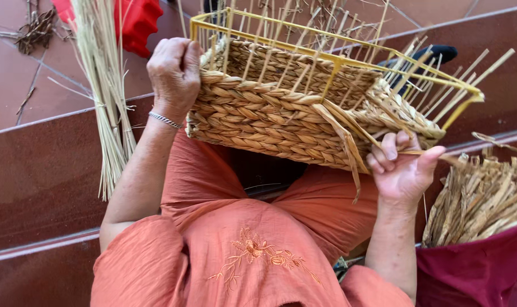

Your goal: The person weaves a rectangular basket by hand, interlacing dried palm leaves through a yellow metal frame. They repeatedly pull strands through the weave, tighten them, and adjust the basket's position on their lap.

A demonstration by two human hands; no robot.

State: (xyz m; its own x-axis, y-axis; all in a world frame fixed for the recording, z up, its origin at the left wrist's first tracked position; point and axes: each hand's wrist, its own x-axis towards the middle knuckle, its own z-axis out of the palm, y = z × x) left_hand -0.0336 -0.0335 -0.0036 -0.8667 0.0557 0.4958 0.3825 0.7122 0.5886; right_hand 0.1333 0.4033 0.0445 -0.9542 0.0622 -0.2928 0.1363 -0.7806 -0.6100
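Seated, a person in an orange embroidered top works one half-woven basket (281, 113) held over the lap, w/ braided straw walls built on one yellow wire frame (332, 54) and many thin upright stakes poking past the rim. Two hands on it: left hand (175, 71) curled shut over the basket's near-left corner, gripping the rim, one silver bracelet (165, 120) at the wrist; right hand (403, 165) under the lower right edge, thumb and fingers pinching one flat straw strand (344, 133) that trails off the weave. One bundle of pale reeds (108, 85) stands just left of the left arm; one heap of dried flat strips (480, 199) sits at right in a dark red cloth bag (477, 273). One red plastic item (136, 20) up top, partly cut off. Surface: reddish-brown polished stone steps (37, 170), tiled floor beyond w/ stray scraps.
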